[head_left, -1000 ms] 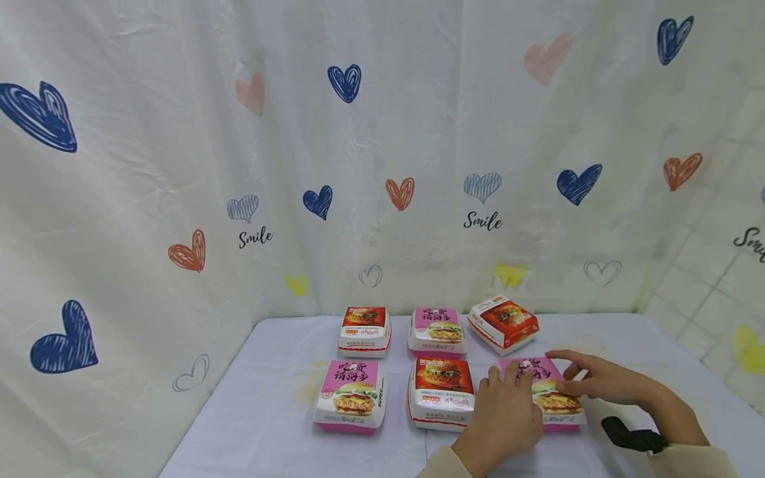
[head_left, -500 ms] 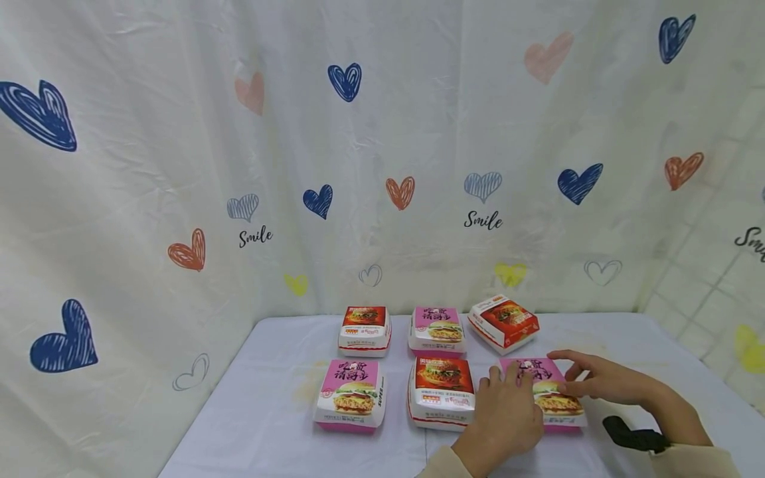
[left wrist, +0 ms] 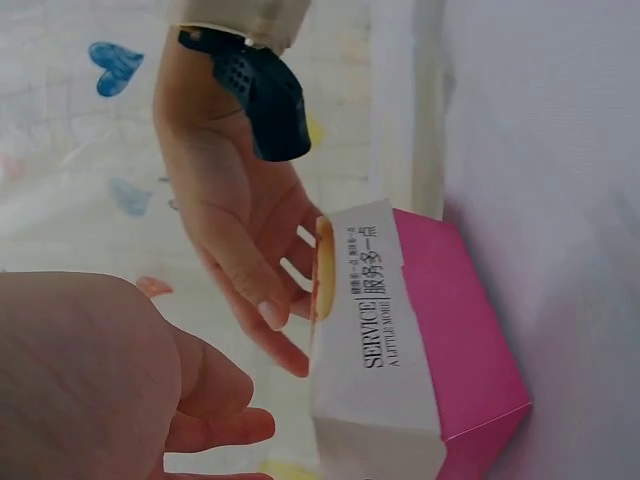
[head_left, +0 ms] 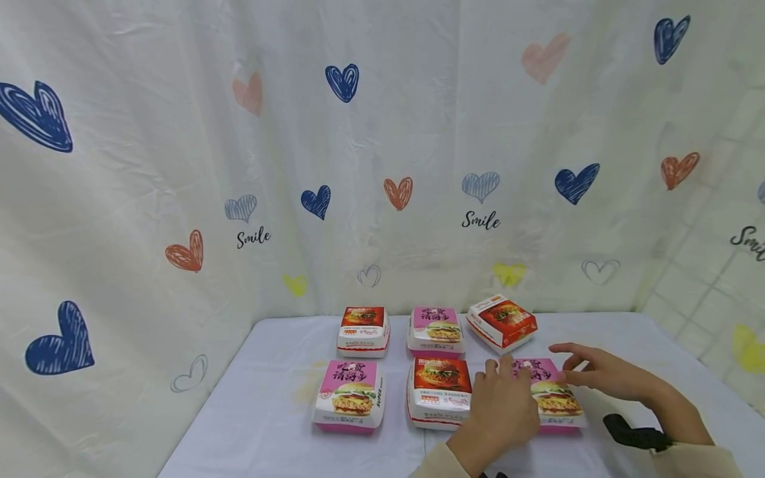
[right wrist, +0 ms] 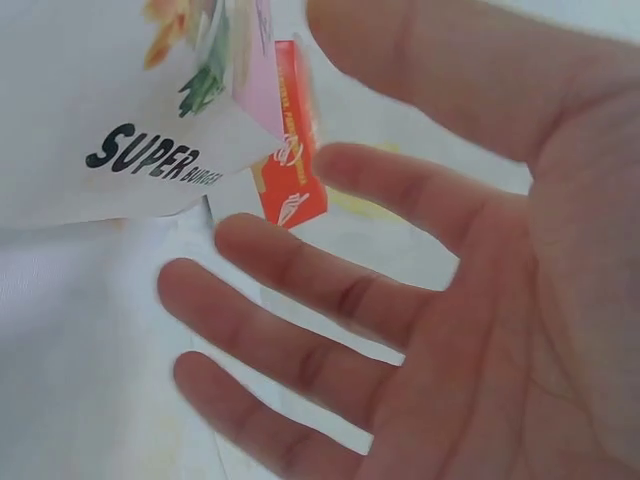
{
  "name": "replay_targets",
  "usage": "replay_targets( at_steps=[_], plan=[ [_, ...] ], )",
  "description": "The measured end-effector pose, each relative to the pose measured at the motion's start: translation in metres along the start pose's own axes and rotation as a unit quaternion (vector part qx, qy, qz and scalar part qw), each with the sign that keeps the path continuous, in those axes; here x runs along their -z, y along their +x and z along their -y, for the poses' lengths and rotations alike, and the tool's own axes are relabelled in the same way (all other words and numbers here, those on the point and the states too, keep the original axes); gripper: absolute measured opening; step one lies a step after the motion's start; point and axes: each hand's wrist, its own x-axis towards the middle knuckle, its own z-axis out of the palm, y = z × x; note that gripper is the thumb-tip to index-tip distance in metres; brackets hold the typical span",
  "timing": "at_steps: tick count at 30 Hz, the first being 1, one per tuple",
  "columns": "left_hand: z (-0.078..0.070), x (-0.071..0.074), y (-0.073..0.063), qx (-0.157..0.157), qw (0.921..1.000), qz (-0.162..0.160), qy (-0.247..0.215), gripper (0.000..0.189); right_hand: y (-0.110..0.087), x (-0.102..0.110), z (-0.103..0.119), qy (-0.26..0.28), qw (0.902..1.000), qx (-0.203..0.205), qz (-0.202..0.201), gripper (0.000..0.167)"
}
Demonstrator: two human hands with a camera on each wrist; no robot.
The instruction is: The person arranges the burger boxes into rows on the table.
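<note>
A pink-and-white burger box [head_left: 556,398] stands at the front right of the table, a burger picture on its lid. On its left side is my left hand [head_left: 502,405], which hides part of that edge in the head view. In the left wrist view, a gap shows between the left fingers [left wrist: 225,425] and the box. Beside the box's right side, my right hand [head_left: 603,375] has its fingers spread. The right wrist view shows these fingers [right wrist: 290,330] extended and gripping nothing, with the "SUPER BURGER" side of the box [right wrist: 120,180] nearby.
Left of it in the front row are a red-and-white burger box [head_left: 439,392] and another pink one [head_left: 349,398]. Behind them stand a red box [head_left: 362,332], a pink box [head_left: 436,332] and a turned red box [head_left: 502,323]. A heart-print curtain [head_left: 418,133] backs the white table [head_left: 257,398].
Both hands have drawn slightly outward and up from the pink box's sides, the left hand to the left. The boxes stay where they were.
</note>
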Motion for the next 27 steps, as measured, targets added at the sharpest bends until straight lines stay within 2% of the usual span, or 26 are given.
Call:
replay_targets(
  at_steps=[4,8,10,13,15,18,20,25,27],
  plan=[
    [0.008,0.013,0.003,-0.001,0.9996,-0.011,-0.025,0.033,0.003,0.002,0.002,-0.002,0.9999,0.000,-0.017,0.060],
    [0.016,0.023,0.007,0.012,0.9949,-0.041,-0.092,0.030,0.003,0.004,0.003,-0.011,0.9991,-0.001,-0.041,0.058],
    [0.020,0.027,0.008,0.022,0.9896,-0.061,-0.128,0.029,0.002,0.004,0.003,-0.031,0.9968,0.007,-0.074,0.055],
    [0.026,0.034,0.013,0.037,0.9812,-0.092,-0.166,0.029,0.002,0.002,0.006,-0.066,0.9875,0.022,-0.142,0.050],
    [0.030,0.039,0.019,0.042,0.9778,-0.112,-0.172,0.029,0.001,0.001,0.010,-0.086,0.9790,0.029,-0.182,0.046],
    [0.037,0.047,0.032,0.054,0.9728,-0.129,-0.184,0.026,-0.001,-0.001,0.021,-0.094,0.9702,0.041,-0.220,0.043],
    [0.044,0.050,0.041,0.064,0.9686,-0.126,-0.204,0.022,-0.003,-0.003,0.033,-0.097,0.9664,0.048,-0.233,0.044],
    [0.065,0.046,0.059,0.092,0.9602,-0.082,-0.251,0.020,-0.009,-0.004,0.065,-0.102,0.9584,0.077,-0.255,0.044],
    [0.072,0.044,0.066,0.098,0.9577,-0.073,-0.260,0.021,-0.010,-0.003,0.075,-0.105,0.9565,0.085,-0.258,0.044]
  ],
)
